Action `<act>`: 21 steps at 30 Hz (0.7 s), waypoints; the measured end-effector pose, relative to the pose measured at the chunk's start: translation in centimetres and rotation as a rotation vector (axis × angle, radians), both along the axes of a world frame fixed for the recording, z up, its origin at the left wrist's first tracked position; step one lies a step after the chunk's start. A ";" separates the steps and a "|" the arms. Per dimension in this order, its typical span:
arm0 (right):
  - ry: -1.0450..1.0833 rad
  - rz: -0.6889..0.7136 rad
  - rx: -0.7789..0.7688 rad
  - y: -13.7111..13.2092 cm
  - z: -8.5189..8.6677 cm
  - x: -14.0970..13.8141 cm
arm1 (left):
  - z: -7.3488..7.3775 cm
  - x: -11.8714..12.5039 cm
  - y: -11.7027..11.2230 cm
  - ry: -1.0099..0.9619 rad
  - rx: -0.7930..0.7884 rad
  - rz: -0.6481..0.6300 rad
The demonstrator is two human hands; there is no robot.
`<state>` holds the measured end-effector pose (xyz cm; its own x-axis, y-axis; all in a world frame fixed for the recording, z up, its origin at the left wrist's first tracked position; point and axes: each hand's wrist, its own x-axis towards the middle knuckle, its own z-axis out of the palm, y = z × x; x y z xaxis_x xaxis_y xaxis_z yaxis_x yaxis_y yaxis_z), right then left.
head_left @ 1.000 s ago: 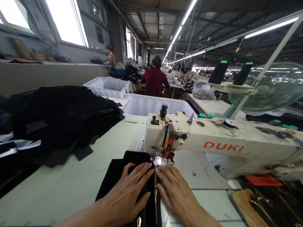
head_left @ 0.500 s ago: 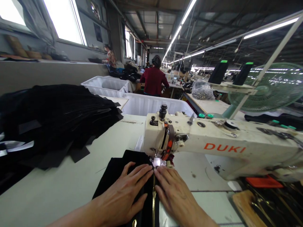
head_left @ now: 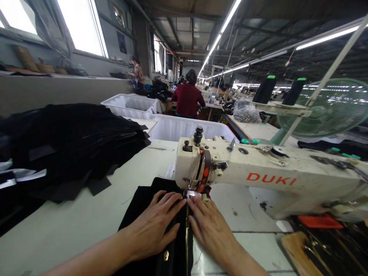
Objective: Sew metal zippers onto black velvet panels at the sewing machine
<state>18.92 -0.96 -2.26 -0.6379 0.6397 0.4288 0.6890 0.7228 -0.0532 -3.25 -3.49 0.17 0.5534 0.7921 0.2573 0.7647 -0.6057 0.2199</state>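
A black fabric piece [head_left: 143, 201] with a gold zipper [head_left: 187, 241] lies on the table under the needle of a cream DUKI sewing machine [head_left: 258, 180]. My left hand [head_left: 152, 226] rests flat on the fabric, fingers spread, left of the zipper. My right hand [head_left: 208, 228] lies flat just right of the zipper, fingertips close to the presser foot [head_left: 192, 194]. Both hands press the fabric down. A small gold fitting [head_left: 166, 255] shows on the fabric near my left wrist.
A big stack of black cut pieces [head_left: 71, 142] fills the table's left. White plastic bins [head_left: 184, 128] stand behind the machine. A green fan [head_left: 330, 109] and thread cones [head_left: 266, 88] are at the right. A person in red [head_left: 188, 97] sits ahead. Tools lie at lower right [head_left: 322, 245].
Both hands and the fabric have slid forward toward the needle; more of the zipper and the gold fitting now show near my wrists.
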 end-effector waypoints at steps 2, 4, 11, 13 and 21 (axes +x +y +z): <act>0.009 0.004 -0.005 0.0 -0.1 0.1 | -0.2 0.0 -0.1 0.000 0.006 -0.001; 0.004 0.005 -0.021 0.0 -0.2 0.2 | -0.3 0.1 -0.3 0.006 0.008 0.001; -0.046 0.005 -0.089 0.3 0.0 0.3 | -0.3 0.3 -0.4 0.054 0.010 0.025; -0.044 0.012 -0.100 0.7 0.2 0.2 | -0.3 0.3 0.0 0.060 0.012 0.023; 0.143 0.011 -0.154 -3.7 2.0 1.6 | 1.3 0.7 -3.5 0.102 -0.065 0.008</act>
<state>20.48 -4.70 -0.31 -0.5853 0.6977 0.4131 0.6586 0.7063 -0.2598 -2.53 -7.00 1.49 0.5679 0.8096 0.1483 0.7897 -0.5867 0.1790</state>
